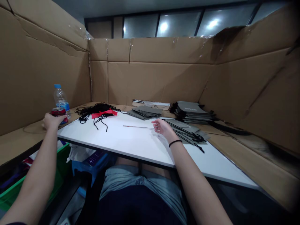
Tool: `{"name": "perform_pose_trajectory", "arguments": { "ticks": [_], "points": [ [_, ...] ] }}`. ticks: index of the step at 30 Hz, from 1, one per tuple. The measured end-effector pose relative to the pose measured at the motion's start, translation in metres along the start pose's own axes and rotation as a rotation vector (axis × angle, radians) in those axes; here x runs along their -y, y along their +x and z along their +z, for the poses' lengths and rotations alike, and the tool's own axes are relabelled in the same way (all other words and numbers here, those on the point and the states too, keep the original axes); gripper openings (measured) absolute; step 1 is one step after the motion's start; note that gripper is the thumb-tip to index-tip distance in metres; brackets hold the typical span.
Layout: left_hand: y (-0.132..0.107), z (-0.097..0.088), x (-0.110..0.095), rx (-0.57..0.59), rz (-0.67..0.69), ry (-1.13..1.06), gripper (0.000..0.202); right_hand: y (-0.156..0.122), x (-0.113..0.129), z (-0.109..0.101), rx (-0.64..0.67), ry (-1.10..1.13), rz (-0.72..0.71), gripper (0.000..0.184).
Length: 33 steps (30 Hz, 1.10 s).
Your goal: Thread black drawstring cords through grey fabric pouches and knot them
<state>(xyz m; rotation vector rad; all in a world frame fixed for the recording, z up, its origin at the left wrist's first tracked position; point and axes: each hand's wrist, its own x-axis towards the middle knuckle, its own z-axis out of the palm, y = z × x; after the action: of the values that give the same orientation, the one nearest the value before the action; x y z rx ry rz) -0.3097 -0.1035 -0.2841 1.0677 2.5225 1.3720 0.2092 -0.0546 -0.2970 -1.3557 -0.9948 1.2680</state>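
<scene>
My left hand [51, 120] is wrapped round a red drink can [59, 113] at the left edge of the white tabletop [131, 140]. A clear water bottle with a blue cap [61, 100] stands just behind the can. My right hand [161, 126] rests on the table with fingers loosely spread, its fingertips at the end of a thin metal rod [138, 126] that lies flat. A black band circles that wrist. Flat grey paper bags [187, 131] lie just right of this hand.
A tangle of black cords [96, 111] with a red strip [104, 114] lies at the back left. More grey bag stacks [145, 112] [191, 111] sit at the back. Cardboard walls [164, 75] enclose the table. A green crate [14, 190] and blue stool [93, 162] are below.
</scene>
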Motion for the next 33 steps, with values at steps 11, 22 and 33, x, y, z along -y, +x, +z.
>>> {"name": "perform_pose_trajectory", "arguments": {
  "ticks": [11, 22, 33],
  "points": [
    [-0.003, -0.008, -0.003, -0.158, 0.150, -0.192, 0.070, -0.005, 0.003, 0.003, 0.012, 0.016, -0.023, 0.012],
    [-0.106, -0.031, -0.086, 0.128, 0.487, -0.327, 0.068, -0.005, 0.000, 0.000, 0.025, 0.019, -0.049, 0.014],
    [-0.211, -0.035, -0.119, 0.566, 0.815, -0.154, 0.055, -0.006, -0.001, 0.001, 0.033, 0.046, -0.073, 0.010]
  ]
}}
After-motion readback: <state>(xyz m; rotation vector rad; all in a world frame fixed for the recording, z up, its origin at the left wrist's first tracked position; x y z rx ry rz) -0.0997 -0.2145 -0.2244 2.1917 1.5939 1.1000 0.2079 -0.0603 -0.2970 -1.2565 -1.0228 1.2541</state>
